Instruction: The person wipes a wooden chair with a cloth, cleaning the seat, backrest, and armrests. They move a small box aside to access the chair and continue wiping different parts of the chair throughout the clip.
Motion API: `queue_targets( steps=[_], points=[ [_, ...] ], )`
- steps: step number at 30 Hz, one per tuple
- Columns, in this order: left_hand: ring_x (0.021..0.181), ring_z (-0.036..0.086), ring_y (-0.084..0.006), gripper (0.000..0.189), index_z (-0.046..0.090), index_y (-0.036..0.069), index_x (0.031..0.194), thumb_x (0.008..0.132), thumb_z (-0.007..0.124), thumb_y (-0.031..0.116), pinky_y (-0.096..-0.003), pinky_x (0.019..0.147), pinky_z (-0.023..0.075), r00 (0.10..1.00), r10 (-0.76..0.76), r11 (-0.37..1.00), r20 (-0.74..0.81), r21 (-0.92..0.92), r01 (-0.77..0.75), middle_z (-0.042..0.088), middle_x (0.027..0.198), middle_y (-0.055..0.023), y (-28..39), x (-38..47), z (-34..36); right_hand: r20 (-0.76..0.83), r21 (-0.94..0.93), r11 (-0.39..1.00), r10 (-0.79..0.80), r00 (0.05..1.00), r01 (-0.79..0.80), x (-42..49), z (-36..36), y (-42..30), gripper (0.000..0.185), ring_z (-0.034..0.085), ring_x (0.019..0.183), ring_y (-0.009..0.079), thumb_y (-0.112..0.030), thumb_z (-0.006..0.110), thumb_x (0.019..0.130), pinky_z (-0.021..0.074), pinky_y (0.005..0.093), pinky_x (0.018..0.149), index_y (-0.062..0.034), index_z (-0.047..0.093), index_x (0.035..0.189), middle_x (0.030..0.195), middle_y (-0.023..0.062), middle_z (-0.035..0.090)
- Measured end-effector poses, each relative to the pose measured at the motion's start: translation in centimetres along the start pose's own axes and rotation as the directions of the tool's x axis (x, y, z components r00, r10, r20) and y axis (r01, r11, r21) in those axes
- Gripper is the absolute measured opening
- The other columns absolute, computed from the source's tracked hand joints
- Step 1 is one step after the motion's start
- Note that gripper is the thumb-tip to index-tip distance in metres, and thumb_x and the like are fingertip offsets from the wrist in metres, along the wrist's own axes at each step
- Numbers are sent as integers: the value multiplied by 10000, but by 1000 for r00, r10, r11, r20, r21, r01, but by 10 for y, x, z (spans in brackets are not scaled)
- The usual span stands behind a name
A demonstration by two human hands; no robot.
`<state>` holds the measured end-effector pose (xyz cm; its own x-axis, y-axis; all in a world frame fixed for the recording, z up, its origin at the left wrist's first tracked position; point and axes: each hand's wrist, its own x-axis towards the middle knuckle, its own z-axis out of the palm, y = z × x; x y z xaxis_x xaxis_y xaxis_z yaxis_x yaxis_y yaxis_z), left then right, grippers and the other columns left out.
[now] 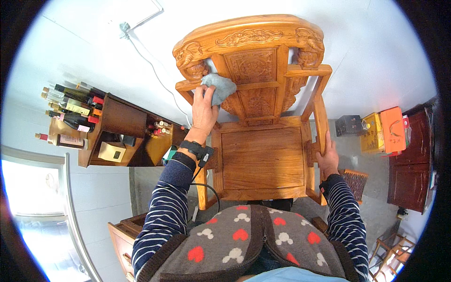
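Observation:
A carved wooden armchair (262, 158) faces me, its backrest toward the wall. My left hand (205, 109) grips a grey-blue cloth (222, 88) at the left side of the backrest, just below the carved elephant-like head (190, 58) and beside the back's frame. My right hand (328, 158) rests around the chair's right armrest (320, 123), its fingers lying along the outer side. Part of each palm is hidden.
On the left stands a wooden cabinet (123, 114) with several bottles. A white cable (155, 70) hangs from a wall plug. To the right are a black box (348, 125), a yellow box (372, 132), an orange bag (393, 130) and a dark red cabinet (408, 179).

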<state>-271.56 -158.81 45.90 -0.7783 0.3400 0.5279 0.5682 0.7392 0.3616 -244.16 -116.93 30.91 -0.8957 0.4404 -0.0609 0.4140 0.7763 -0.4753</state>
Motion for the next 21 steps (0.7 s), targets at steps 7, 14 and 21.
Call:
queue_targets(
  steps=[7, 14, 21],
  points=[
    [1256, 534, -453, 653, 523, 26, 1347, 728, 642, -148, -468, 1071, 461, 986, -159, 968, -58, -206, 145, 554, 1281, -226, 6, -6, 12, 11, -6, 1000, 28, 1000, -28, 0, 2, 2, 1082, 658, 1068, 450, -198, 743, 793, 575, 523, 878, -266, 135, 1685, 1344, 201, 542],
    [1329, 495, -457, 811, 432, 18, 1485, 742, 748, -50, -486, 1121, 414, 973, -123, 986, -198, -133, 97, 538, 1404, -244, 23, -1, 31, 5, -19, 1000, 10, 1000, -9, 1, 3, 3, 1102, 657, 1048, 449, -191, 743, 778, 574, 520, 863, -259, 125, 1688, 1302, 200, 539],
    [1279, 531, -431, 799, 527, 41, 1444, 694, 797, -5, -478, 1091, 437, 926, -116, 992, -359, -83, 93, 556, 1417, -221, 38, 11, 39, -13, 5, 1000, -20, 1000, 20, 1, 3, 2, 1113, 662, 1002, 462, -199, 753, 785, 572, 520, 846, -252, 108, 1689, 1300, 224, 541]
  ],
)
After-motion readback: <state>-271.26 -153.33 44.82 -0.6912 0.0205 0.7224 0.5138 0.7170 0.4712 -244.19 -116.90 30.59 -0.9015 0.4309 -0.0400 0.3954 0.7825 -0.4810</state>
